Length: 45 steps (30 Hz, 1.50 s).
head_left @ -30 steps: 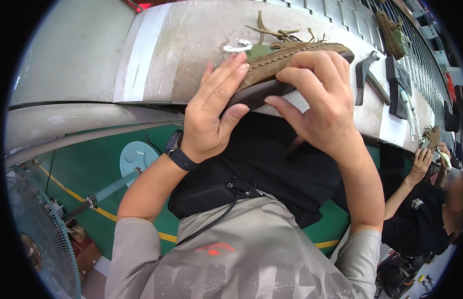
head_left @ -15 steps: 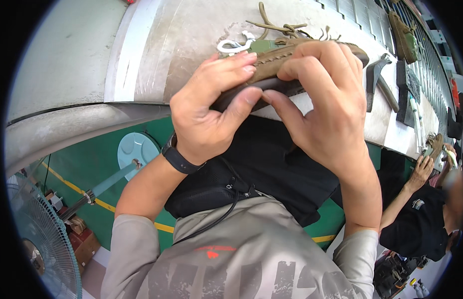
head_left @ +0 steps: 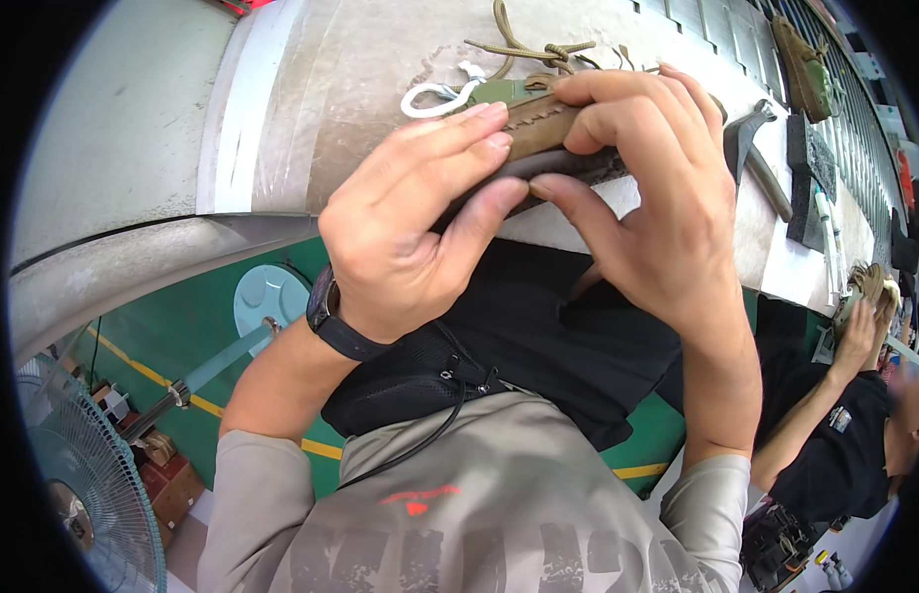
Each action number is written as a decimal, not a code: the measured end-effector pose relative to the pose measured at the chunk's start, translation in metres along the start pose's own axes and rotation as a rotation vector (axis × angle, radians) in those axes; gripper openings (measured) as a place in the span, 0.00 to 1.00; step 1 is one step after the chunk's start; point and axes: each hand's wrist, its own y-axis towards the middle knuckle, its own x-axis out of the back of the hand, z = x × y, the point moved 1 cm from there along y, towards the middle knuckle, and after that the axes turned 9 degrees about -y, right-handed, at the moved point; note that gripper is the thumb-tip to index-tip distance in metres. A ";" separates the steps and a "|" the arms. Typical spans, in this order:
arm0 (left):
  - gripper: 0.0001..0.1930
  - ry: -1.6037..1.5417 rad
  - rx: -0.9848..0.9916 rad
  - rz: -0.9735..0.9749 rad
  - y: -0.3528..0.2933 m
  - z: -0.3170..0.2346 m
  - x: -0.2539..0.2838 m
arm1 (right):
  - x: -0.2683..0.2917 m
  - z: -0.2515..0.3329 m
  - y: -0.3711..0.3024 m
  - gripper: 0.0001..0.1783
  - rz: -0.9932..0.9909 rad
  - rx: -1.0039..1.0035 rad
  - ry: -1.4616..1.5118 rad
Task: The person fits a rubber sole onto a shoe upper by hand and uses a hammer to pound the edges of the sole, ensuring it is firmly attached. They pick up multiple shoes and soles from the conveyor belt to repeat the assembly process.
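A brown shoe (head_left: 540, 131) with visible side stitching lies tilted on its side at the table's near edge, its dark sole edge turned toward me. My left hand (head_left: 405, 222) is closed on its left part, fingers on the upper and thumb against the sole edge. My right hand (head_left: 667, 203) grips the other part, fingers bent over the upper. Both thumbs press close together at the sole edge. Olive laces (head_left: 553, 51) trail loosely beyond the shoe. Beside it is a white ring-shaped piece (head_left: 420, 99), next to my left fingers. My hands cover much of the shoe.
Right of my right hand lies a hammer (head_left: 754, 148), beside a dark block (head_left: 810, 183) and white sticks (head_left: 830, 237). Another brown shoe (head_left: 800, 69) is farther back. A co-worker's hand (head_left: 857, 336) holds a shoe at right. A fan (head_left: 88, 474) stands lower left.
My left hand has shifted slightly left and down. The right fingers have spread a little along the shoe's upper. The co-worker's hand at the right has moved up.
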 end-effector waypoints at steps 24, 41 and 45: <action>0.14 0.031 0.137 0.204 0.050 -0.011 0.001 | 0.011 -0.031 0.001 0.23 -0.011 -0.117 0.081; 0.21 -0.312 0.441 0.347 0.061 0.002 -0.025 | 0.003 -0.077 -0.014 0.26 -0.074 -0.346 0.305; 0.34 -0.298 0.462 0.288 0.055 -0.007 -0.035 | -0.026 -0.092 -0.025 0.21 -0.384 -0.823 0.890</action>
